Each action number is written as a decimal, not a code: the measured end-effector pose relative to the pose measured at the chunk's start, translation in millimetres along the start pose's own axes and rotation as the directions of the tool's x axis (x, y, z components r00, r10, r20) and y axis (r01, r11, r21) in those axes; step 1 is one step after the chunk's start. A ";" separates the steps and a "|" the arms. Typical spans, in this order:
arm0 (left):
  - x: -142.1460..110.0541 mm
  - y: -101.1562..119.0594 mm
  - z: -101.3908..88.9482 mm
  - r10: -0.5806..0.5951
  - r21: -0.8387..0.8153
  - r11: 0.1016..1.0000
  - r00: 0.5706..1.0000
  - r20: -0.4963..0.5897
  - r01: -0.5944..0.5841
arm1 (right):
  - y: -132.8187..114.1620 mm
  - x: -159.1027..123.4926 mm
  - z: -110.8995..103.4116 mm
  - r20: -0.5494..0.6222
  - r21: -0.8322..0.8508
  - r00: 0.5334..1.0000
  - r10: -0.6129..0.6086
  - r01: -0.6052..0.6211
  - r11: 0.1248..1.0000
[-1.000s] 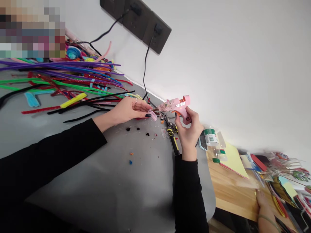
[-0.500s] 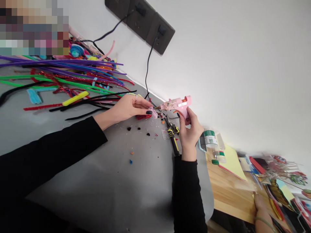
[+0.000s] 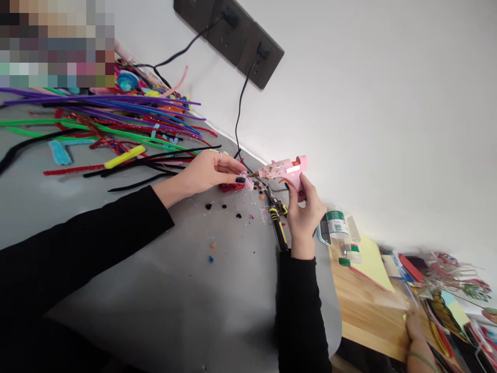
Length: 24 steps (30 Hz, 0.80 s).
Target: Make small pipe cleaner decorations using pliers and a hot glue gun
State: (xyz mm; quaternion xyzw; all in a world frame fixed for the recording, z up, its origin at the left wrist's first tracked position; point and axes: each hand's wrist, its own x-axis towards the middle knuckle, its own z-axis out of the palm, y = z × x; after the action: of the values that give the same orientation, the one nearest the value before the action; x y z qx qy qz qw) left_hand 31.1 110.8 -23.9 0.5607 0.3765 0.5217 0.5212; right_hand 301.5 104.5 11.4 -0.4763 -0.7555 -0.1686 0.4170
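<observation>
My right hand [image 3: 306,215] is closed round the handle of a pink hot glue gun [image 3: 280,170], with its nozzle pointing left. Between the thumb and fingers of my left hand [image 3: 207,171] is a small lilac piece [image 3: 249,182], perhaps bent pipe cleaner; its exact shape is partly hidden. The nozzle is at this piece, though I cannot tell whether they touch. Just below my left fingers lies a red glittery piece [image 3: 232,187]. Yellow-and-black handled pliers [image 3: 278,228] rest on the grey mat [image 3: 233,300] beneath the glue gun.
Many coloured pipe cleaners [image 3: 128,124] spread across the back left. Dark wall sockets [image 3: 236,39] hold plugged-in cords. A phone [image 3: 324,232], a clear bottle [image 3: 337,223] and yellow paper [image 3: 373,261] are on the right. Another person's hand [image 3: 414,326] rests on the wooden table [image 3: 361,316].
The view has shifted slightly, so the sockets and pipe cleaners sit further right. The lilac piece has turned a little in my left fingers. Both hands keep their hold.
</observation>
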 end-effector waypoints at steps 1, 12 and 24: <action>0.0 0.0 0.0 0.002 0.005 1.000 1.000 0.001 -0.002 | 0.2 0.1 -0.1 0.007 0.001 1.000 0.005 -0.005 1.000; -0.2 -0.5 0.2 0.000 0.009 1.000 1.000 -0.010 0.000 | -0.1 0.0 -0.6 -0.006 -0.018 1.000 -0.005 0.005 1.000; 0.5 -3.0 -1.0 -0.003 0.009 1.000 1.000 -0.007 0.003 | -1.8 0.2 -2.4 0.045 0.042 0.999 0.023 -0.025 0.999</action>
State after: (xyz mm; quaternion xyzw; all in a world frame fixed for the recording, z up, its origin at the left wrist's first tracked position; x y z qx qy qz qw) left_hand 30.5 112.0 -26.8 0.5609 0.3814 0.5210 0.5182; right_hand 301.1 102.1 13.2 -0.4800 -0.7622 -0.1368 0.4122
